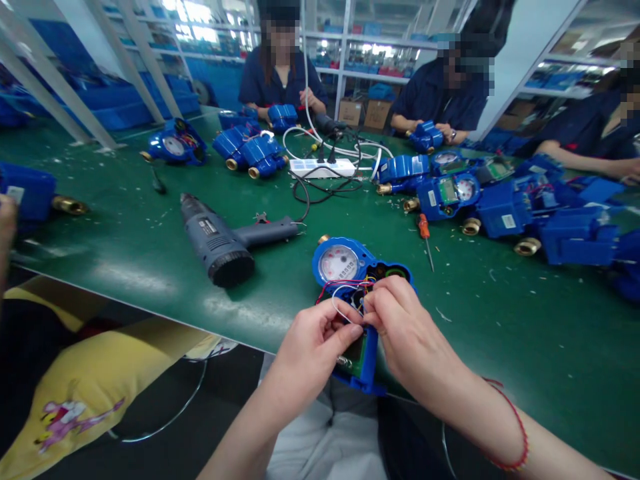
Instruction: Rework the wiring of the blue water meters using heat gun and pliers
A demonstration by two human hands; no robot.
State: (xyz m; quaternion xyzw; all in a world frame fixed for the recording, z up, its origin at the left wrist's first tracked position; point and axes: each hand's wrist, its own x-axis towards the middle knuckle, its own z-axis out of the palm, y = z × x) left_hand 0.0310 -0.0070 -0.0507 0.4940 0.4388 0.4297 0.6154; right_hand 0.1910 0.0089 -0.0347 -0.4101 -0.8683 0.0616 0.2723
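A worker's two bare hands close over an opened blue water meter (pixel 345 267) at the near edge of a green desk (pixel 125 267), at 6 o'clock. The left hand (pixel 313 353) and right hand (pixel 405 327) work close together above the casing. The left fingers (pixel 345 327) pinch a thin white wire (pixel 337 313), while the right fingertips (pixel 373 303) press into a tangle of red and white leads (pixel 347 287), their exact grip partly hidden. The meter's round dial (pixel 339 262) faces up at the far end, and a green circuit board (pixel 356 350) shows in the blue casing below the hands. A red string bracelet (pixel 515 433) circles the right wrist.

A gray heat gun (pixel 217 240) lies on the desk at 11 o'clock, and an orange-handled screwdriver (pixel 424 230) lies at 1 o'clock. Blue meter bodies with brass fittings (pixel 575 237) crowd the desk at 2 to 3 o'clock. A white power strip (pixel 320 168) trails black and white cables at 12 o'clock. Co-workers in navy shirts (pixel 280 83) (pixel 440 100) sit across the desk at 12 and 1 o'clock, each with hands at blue meters. A yellow cushion (pixel 95 380) printed with a pink cartoon figure lies at 8 o'clock.
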